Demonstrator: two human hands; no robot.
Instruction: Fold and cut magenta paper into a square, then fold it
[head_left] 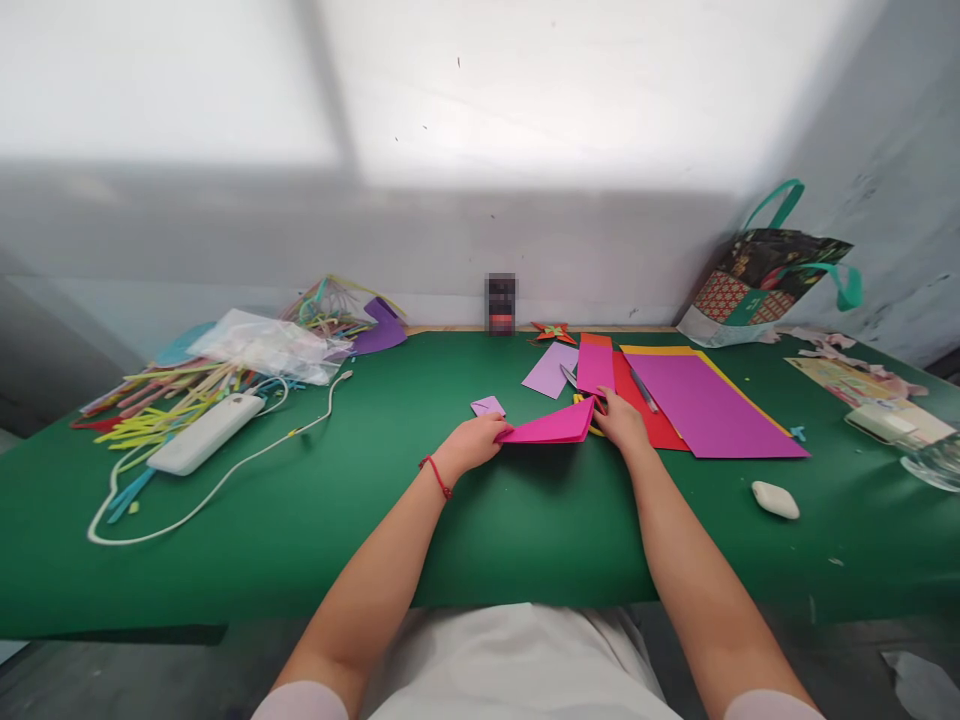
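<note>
Pinches one pink sheet [547,425] at opposite ends with nearly closed left hand [474,443] and right hand [624,422], above middle of worktop [360,550]. Counts two lilac papers [551,369] toward far edge, one pen [643,390] to right.

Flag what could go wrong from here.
Right grip is close to the yellow-handled scissors and could bump them. Folded pink paper, pinched at its left end by the left grip, seems raised off the green tabletop, so it might buckle or crease unevenly.

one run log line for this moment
left hand: holds pink paper; right hand: at its right corner; pink paper: raised above green table; scissors: partly covered
</note>
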